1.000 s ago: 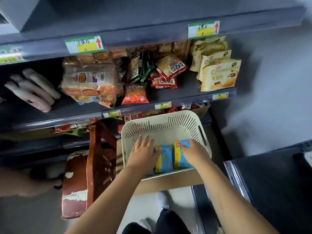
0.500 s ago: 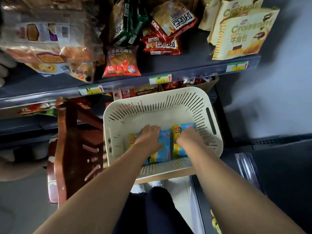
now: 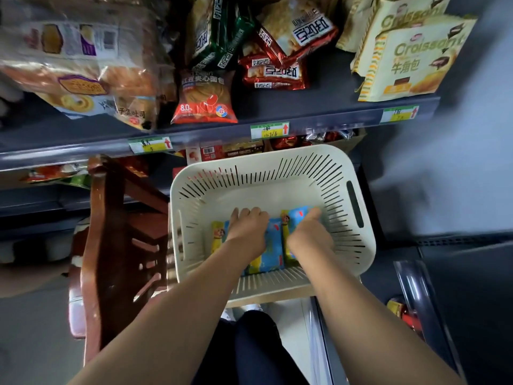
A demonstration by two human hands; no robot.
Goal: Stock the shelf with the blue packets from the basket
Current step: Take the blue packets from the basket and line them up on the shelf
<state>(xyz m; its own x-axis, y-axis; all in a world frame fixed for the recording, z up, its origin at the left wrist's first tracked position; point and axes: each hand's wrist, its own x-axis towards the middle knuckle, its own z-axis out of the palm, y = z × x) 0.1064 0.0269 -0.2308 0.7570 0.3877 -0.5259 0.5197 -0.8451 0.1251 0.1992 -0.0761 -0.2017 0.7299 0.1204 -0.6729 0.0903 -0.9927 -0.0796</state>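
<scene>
Head view: both hands are down inside the cream basket (image 3: pixel 277 155), on the blue packets (image 3: pixel 273 247) that lie against its near wall. The left hand (image 3: pixel 247 230) curls its fingers over the far end of a packet and grips it. The right hand (image 3: pixel 308 233) lies on the neighbouring packet; whether its fingers have closed cannot be told. Beyond the fingertips, the basket floor is open up to the slotted far wall. A side wall rises just right of the right hand, and there is more room left of the left hand. Past the far rim runs the shelf (image 3: pixel 319 116), holding a red snack bag (image 3: pixel 205 100), bread bags (image 3: pixel 77 65) and croissant bags (image 3: pixel 410 65). A wooden stool (image 3: pixel 116 232) stands close left of the basket.
</scene>
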